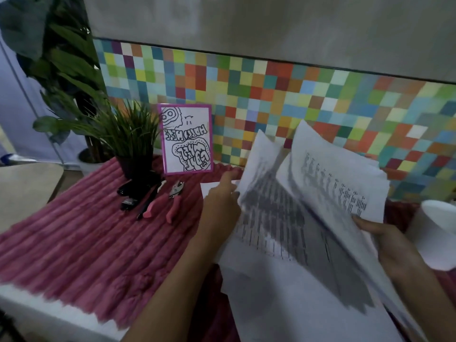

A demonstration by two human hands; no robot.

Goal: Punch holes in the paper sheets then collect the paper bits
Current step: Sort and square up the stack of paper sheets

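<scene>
The right hand [392,248] grips the paper sheets [283,230] at their right edge. Its thumb [365,224] lies on top of the stack and the other fingers are hidden beneath, so the hand is clamped on the paper. The left hand [220,206] is at the sheets' left edge. Its index finger [228,180] points straight away from the person and the remaining fingers bend in against the paper; whether they pinch it or only touch it cannot be told.

The sheets are lifted and fanned between the two hands, well right of centre. Several pages curl upward and their printed lines are blurred. A flat white sheet lies beneath them near the left hand.

Just left of the left hand, a hole punch [174,201] with pink handles lies on a pink ribbed cloth [86,238], apart from both hands. Beside it are another pink-handled tool [154,206], a dark pen [145,206] and some small black objects [128,196].

Behind these stand a potted plant [133,144] and a framed drawing [186,139] with a pink border. The cloth covers a white tabletop [37,309]. A white container [436,233] sits at the right edge, near the right hand. A wall of many-coloured tiles [296,95] runs behind, and a tall leafy plant [61,60] stands at the far left.
</scene>
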